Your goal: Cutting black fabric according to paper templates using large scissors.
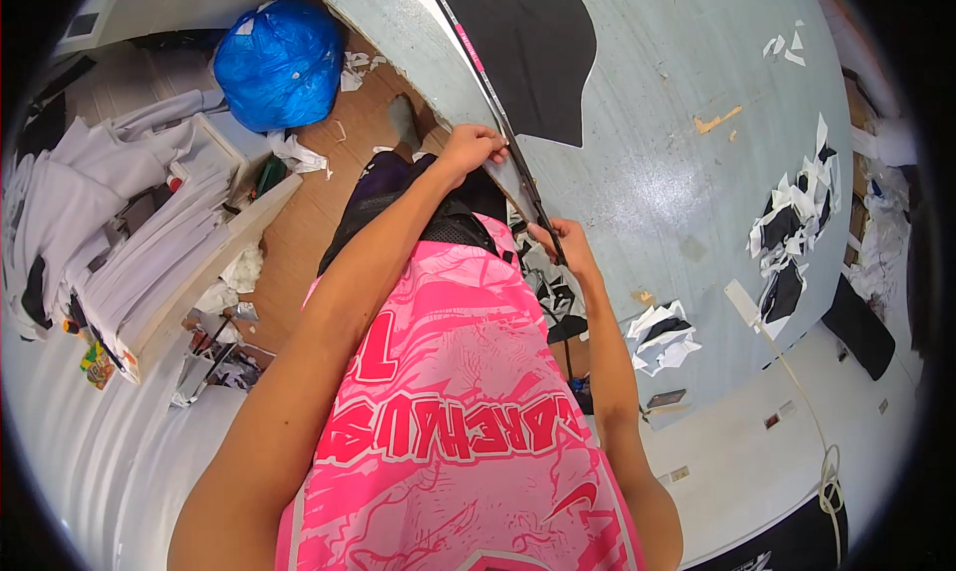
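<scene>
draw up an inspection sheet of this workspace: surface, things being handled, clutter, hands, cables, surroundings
Surface: pale blue-grey tabletop, streaked, with small tan patches.
Things handled: long, narrow black strip with a pink section; flat black curved-edge sheet beside it.
Clutter: ragged black-and-white scraps heaped at the table's right.
Hands: left hand has curled fingers at the strip, grip unclear; right hand holds near its lower end.
Cables: thin white cable from a white rectangular power strip.
Surroundings: rounded blue plastic bag, draped pale-grey fabric.

Bright light, glare on grey tabletop (647,195), bent edges, black corners
</scene>
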`<state>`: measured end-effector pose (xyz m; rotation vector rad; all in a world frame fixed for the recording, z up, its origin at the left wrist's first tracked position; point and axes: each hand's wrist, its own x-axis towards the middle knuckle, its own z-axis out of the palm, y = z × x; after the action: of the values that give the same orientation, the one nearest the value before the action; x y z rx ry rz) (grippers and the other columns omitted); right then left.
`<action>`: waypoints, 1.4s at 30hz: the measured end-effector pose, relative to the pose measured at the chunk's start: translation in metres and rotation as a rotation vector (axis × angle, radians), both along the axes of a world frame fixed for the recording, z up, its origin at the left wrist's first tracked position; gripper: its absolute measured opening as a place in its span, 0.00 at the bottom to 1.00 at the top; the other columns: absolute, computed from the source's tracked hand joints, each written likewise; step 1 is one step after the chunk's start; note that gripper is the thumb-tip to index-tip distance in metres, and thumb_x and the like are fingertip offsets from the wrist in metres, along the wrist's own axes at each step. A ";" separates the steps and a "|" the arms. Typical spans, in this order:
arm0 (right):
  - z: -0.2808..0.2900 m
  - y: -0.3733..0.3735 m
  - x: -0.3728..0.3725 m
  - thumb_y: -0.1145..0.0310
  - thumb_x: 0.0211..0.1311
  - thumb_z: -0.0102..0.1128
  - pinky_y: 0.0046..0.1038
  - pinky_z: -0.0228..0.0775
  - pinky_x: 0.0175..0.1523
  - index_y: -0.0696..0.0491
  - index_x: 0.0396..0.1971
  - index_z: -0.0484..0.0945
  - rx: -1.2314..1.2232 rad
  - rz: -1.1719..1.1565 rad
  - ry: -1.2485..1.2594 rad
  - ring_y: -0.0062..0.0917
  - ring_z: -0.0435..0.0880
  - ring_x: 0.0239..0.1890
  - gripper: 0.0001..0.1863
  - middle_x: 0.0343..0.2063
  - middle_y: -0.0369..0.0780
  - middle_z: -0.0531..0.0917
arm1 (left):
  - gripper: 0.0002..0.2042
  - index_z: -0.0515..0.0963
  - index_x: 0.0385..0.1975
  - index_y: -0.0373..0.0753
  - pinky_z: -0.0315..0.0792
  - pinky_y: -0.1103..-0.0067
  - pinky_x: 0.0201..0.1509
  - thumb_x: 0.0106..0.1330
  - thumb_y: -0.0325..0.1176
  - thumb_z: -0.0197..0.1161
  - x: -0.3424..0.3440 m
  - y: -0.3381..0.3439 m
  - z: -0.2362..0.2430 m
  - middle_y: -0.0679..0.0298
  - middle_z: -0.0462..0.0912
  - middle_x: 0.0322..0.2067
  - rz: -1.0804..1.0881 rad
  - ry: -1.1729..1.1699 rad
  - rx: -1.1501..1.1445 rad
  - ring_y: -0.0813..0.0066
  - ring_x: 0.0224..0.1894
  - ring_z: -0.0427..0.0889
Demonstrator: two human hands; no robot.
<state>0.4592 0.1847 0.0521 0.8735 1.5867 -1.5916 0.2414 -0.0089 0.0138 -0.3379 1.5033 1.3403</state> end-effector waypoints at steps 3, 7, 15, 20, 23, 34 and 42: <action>0.006 -0.003 -0.005 0.50 0.64 0.76 0.23 0.51 0.21 0.51 0.19 0.77 0.059 -0.007 -0.022 0.12 0.67 0.14 0.25 0.13 0.28 0.72 | 0.08 0.85 0.41 0.31 0.78 0.81 0.41 0.74 0.30 0.65 0.000 -0.002 -0.006 0.62 0.89 0.35 0.004 -0.005 0.029 0.79 0.34 0.86; 0.002 0.001 -0.002 0.50 0.65 0.76 0.23 0.51 0.21 0.51 0.18 0.77 0.073 0.004 -0.030 0.12 0.67 0.15 0.25 0.13 0.28 0.72 | 0.08 0.85 0.41 0.30 0.79 0.81 0.43 0.73 0.29 0.64 0.002 -0.002 -0.012 0.61 0.89 0.36 0.012 -0.018 0.018 0.77 0.34 0.86; -0.013 0.007 -0.021 0.51 0.70 0.71 0.21 0.54 0.22 0.52 0.24 0.81 -0.067 0.015 0.007 0.11 0.68 0.15 0.21 0.15 0.27 0.74 | 0.08 0.85 0.39 0.28 0.80 0.79 0.44 0.71 0.26 0.63 0.000 0.000 -0.007 0.59 0.89 0.34 -0.048 0.041 0.001 0.75 0.34 0.87; -0.006 0.005 -0.022 0.50 0.65 0.75 0.22 0.54 0.21 0.52 0.20 0.77 -0.003 0.021 -0.017 0.12 0.67 0.15 0.24 0.13 0.29 0.73 | 0.07 0.85 0.35 0.27 0.81 0.76 0.39 0.67 0.24 0.63 0.002 0.001 -0.006 0.58 0.89 0.30 -0.033 0.073 -0.022 0.73 0.31 0.87; -0.009 0.004 -0.019 0.50 0.65 0.75 0.22 0.54 0.21 0.52 0.20 0.77 -0.016 -0.001 -0.005 0.13 0.67 0.14 0.24 0.13 0.29 0.73 | 0.07 0.85 0.34 0.27 0.81 0.76 0.38 0.66 0.23 0.63 0.004 0.001 -0.011 0.58 0.88 0.29 -0.026 0.081 -0.005 0.73 0.30 0.87; -0.001 0.000 -0.052 0.52 0.67 0.74 0.22 0.54 0.21 0.51 0.21 0.76 -0.107 -0.050 0.054 0.12 0.68 0.14 0.23 0.13 0.29 0.73 | 0.08 0.85 0.34 0.26 0.82 0.75 0.34 0.63 0.21 0.60 0.005 -0.001 -0.019 0.57 0.88 0.28 -0.062 0.117 0.037 0.72 0.27 0.88; 0.001 0.003 -0.060 0.50 0.63 0.77 0.21 0.53 0.21 0.53 0.22 0.80 0.020 0.024 -0.001 0.11 0.68 0.15 0.23 0.13 0.28 0.73 | 0.07 0.85 0.33 0.26 0.82 0.75 0.34 0.62 0.21 0.60 0.000 -0.001 -0.013 0.56 0.89 0.28 -0.073 0.115 0.008 0.71 0.27 0.88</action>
<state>0.3991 0.1875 0.0531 0.8628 1.6088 -1.5610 0.2415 -0.0104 0.0011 -0.2017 1.5893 1.3268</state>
